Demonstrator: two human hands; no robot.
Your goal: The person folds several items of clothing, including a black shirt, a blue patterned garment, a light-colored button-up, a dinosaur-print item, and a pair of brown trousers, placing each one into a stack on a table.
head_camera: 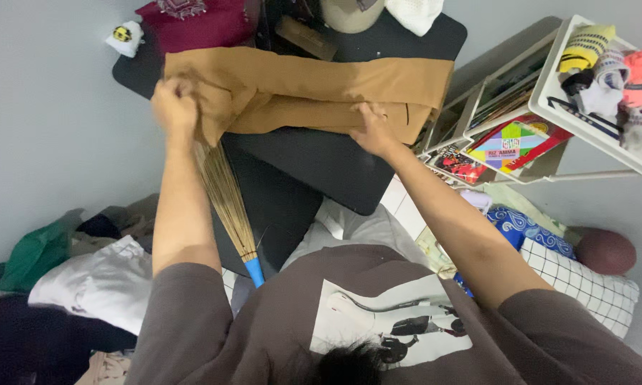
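A tan pair of trousers [321, 89], folded lengthwise, lies across a black table [314, 167]; the left hand [175, 107] clenches its bunched end while the right hand [369, 128] presses flat, fingers spread. The white shelf rack [549, 93] holds rolled socks [609, 68] and colourful books [510, 146].

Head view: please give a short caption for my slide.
Left hand and right hand fold tan trousers on a black table.

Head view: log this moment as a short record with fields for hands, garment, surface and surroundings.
left hand: gripping a bunched end of the tan garment
right hand: pressing flat on the garment's lower fold
garment: folded lengthwise, lying across the black table
broom: straw, blue handle, under the left forearm
shelf: white, holds books and socks
floor left: clothes pile
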